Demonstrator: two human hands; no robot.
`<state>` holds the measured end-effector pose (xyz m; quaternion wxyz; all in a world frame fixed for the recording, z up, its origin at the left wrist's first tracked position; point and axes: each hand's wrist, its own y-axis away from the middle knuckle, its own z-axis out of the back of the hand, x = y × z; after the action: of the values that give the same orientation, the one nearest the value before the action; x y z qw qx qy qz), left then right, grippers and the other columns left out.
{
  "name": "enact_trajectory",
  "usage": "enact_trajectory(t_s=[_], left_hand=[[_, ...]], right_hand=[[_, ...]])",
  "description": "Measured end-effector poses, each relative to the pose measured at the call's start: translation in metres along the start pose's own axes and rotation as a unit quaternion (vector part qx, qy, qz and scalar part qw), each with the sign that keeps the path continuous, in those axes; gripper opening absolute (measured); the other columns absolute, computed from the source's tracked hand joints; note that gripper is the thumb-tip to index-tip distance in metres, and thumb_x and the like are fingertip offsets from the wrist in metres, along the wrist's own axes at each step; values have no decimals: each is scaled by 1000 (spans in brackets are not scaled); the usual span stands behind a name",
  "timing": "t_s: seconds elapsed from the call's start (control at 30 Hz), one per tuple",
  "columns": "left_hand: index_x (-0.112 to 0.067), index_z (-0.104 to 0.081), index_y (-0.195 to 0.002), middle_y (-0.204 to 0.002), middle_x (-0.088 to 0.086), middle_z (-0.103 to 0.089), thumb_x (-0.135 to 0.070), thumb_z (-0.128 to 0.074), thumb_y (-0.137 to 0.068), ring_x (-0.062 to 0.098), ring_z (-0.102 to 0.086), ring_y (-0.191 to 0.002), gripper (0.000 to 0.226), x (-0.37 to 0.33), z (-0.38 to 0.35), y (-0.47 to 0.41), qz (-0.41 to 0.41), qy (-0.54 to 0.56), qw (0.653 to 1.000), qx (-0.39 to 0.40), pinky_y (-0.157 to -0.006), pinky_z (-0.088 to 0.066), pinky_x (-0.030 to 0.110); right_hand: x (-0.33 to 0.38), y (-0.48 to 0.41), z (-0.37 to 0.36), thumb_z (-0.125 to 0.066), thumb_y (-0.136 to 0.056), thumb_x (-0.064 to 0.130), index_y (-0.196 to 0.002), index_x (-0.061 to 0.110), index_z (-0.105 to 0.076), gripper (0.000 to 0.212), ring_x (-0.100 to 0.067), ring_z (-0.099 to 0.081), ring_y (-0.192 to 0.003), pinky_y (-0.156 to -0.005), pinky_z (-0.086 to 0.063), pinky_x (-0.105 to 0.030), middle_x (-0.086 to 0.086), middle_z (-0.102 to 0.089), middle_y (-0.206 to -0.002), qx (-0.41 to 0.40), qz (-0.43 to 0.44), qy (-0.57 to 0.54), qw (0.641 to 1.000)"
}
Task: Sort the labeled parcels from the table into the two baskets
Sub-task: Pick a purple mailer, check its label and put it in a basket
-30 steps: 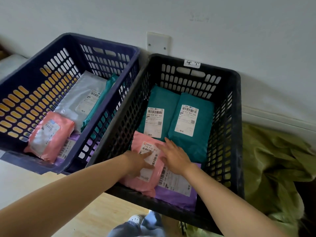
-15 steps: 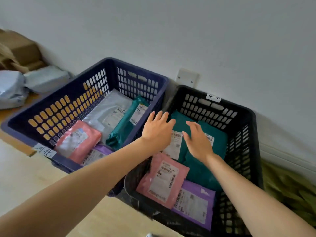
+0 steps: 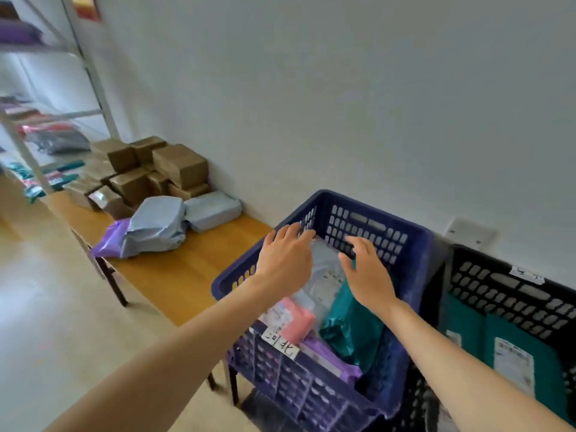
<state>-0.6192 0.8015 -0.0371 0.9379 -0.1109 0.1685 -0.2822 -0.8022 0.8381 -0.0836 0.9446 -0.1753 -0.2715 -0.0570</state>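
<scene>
Both hands hang palm-down over the blue basket (image 3: 417,244), fingers spread loose and gripping nothing; the left hand (image 3: 285,260) is above its far left corner, the right hand (image 3: 369,274) just beside it over the middle; whether either touches the rim I cannot tell. Beneath and between them lies a grey parcel (image 3: 324,275); nearer me a pink parcel (image 3: 296,319), a teal parcel (image 3: 352,325) and a purple parcel (image 3: 327,360) lie against the near wall. The black basket (image 3: 498,285) stands to the right, holding two teal packets (image 3: 514,353). On the wooden table (image 3: 187,275) to the left lie grey mailers (image 3: 159,226), a purple mailer (image 3: 109,241) and brown boxes (image 3: 180,165), well apart from both hands.
</scene>
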Motion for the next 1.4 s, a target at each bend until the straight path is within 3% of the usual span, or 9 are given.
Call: enact_trajectory(t_s=[0.17,0.43,0.57,0.7,0.87,1.03,1.13,1.3,1.4], left_hand=[[-28,-34,-143,-150,1,-33,-24,-42,-99,25,-30,-140,45,106,28,31,87,4,996,4,-113,-26,40],[-29,-35,-144,-152,0,-32,-24,-41,-99,24,-35,-137,46,237,47,70,200,33,979,1,-110,-37,42],[-27,-40,-141,-147,-1,-38,-21,-48,-97,22,-47,-126,44,291,46,76,208,75,975,-7,-94,-50,36],[-22,-42,-141,-145,1,-41,-18,-50,-97,22,-49,-123,45,346,40,73,229,88,969,-5,-94,-48,32],[-18,-42,-141,-140,7,-44,-15,-47,-98,26,-53,-113,43,428,40,52,240,81,966,43,-88,-50,34],[-19,-35,-146,-151,9,-33,-19,-50,-98,30,-46,-127,51,509,45,15,259,35,959,108,-96,-46,38],[-20,-35,-147,-152,8,-32,-19,-49,-99,30,-44,-129,50,544,42,1,265,49,956,119,-99,-45,38],[-18,-37,-146,-148,8,-36,-15,-49,-98,29,-50,-121,49,602,29,-9,260,59,954,135,-96,-44,36],[-18,-38,-145,-147,8,-38,-15,-50,-98,28,-52,-119,49,640,18,-16,250,66,953,161,-96,-45,35]], right_hand=[[80,-23,-69,-38,-102,36,-140,12,-38,46,-19,-46,-125,-100,-40,-33,-4,-40,-142,28,49,-40,998],[184,-62,-163,-43,-101,32,-140,17,-38,42,-16,-51,-118,-84,-49,-30,-2,-45,-138,62,119,-69,989],[222,-87,-207,-43,-100,33,-141,20,-37,43,-16,-51,-119,-88,-50,-31,-1,-45,-141,85,153,-74,982],[251,-121,-259,-43,-101,33,-139,22,-37,41,-16,-53,-116,-81,-49,-26,0,-42,-142,118,159,-78,977],[278,-174,-328,-46,-100,28,-137,18,-38,40,-18,-51,-114,-85,-49,-27,-5,-43,-138,161,142,-86,973],[295,-213,-389,-46,-100,29,-136,17,-37,39,-16,-51,-108,-82,-52,-28,-7,-43,-136,186,95,-95,973],[306,-227,-415,-44,-101,31,-137,19,-37,39,-19,-52,-111,-87,-54,-36,-7,-41,-139,211,71,-88,971],[327,-241,-454,-41,-101,31,-138,19,-37,39,-19,-55,-109,-72,-45,-26,-4,-40,-141,222,51,-56,972],[340,-244,-479,-41,-102,30,-139,18,-36,39,-20,-56,-110,-77,-52,-31,-4,-40,-142,234,20,-66,970]])
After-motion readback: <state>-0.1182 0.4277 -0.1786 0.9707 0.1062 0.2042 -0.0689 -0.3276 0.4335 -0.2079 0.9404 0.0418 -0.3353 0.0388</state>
